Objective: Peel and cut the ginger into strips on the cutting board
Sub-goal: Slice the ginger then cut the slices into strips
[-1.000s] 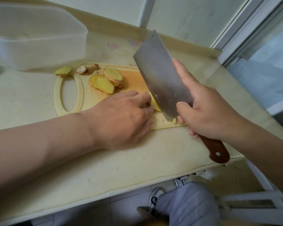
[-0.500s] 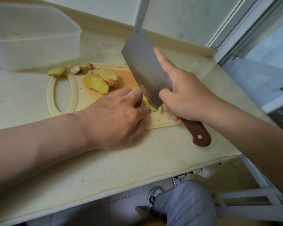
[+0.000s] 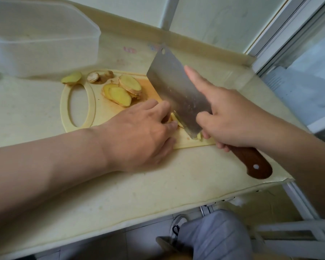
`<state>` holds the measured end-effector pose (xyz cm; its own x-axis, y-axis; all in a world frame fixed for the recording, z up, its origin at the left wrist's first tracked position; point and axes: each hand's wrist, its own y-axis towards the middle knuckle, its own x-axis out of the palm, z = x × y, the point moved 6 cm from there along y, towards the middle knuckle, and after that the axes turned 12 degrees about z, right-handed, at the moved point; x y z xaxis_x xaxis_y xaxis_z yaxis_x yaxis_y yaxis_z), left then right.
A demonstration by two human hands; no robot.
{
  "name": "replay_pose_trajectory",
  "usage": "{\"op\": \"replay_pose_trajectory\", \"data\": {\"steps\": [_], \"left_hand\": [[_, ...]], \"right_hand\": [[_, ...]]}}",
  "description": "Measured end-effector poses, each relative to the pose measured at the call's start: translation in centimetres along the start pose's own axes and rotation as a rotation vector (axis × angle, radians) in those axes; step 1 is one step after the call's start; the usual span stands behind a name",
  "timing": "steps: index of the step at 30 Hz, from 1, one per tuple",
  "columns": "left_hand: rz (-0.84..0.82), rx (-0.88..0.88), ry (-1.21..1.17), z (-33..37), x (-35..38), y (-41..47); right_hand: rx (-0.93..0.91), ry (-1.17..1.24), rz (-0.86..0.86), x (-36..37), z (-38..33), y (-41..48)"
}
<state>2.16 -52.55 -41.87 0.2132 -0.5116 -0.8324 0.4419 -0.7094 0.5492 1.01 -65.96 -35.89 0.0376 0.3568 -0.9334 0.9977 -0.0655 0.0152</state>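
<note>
A pale cutting board [image 3: 105, 119] with an oval handle hole lies on the counter. My left hand [image 3: 139, 136] presses curled fingers on a yellow ginger slice [image 3: 174, 121], mostly hidden beneath them. My right hand [image 3: 231, 117] grips the cleaver [image 3: 176, 91] by its brown wooden handle, index finger stretched along the blade. The blade's edge rests on the board right beside my left fingertips. Cut ginger bits [image 3: 199, 136] lie under the blade's heel. Several peeled ginger slices [image 3: 120, 93] sit stacked further back on the board.
Ginger ends and peel [image 3: 94, 76] lie at the board's far edge, one piece [image 3: 71, 78] by the handle. A clear plastic container [image 3: 39, 44] stands at the back left. The counter's front edge [image 3: 158, 212] runs close below my arms; a window frame is at right.
The cleaver came down onto the ginger beside my left fingers half a second ago and stands there again now. The camera view shifted slightly. My left hand stayed on the ginger.
</note>
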Motion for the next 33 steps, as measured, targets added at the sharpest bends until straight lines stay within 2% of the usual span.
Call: {"op": "replay_pose_trajectory", "data": {"steps": [5,13,18,26,33], "left_hand": [[0.003,0.013,0.017,0.0,-0.1,0.0],[0.015,0.016,0.027,0.0,-0.1,0.0],[0.005,0.021,0.025,0.0,-0.1,0.1],[0.031,0.024,0.024,-0.1,0.1,0.1],[0.025,0.030,0.024,0.1,-0.1,0.1]], "right_hand": [[-0.062,-0.082,0.004,0.7,-2.2,3.5],[0.031,0.177,0.171,0.2,0.5,-1.2],[-0.018,0.100,0.138,-0.1,0.8,-2.0],[-0.004,-0.040,-0.043,0.0,-0.9,1.6],[0.009,0.063,0.044,0.4,-1.1,1.8]]}}
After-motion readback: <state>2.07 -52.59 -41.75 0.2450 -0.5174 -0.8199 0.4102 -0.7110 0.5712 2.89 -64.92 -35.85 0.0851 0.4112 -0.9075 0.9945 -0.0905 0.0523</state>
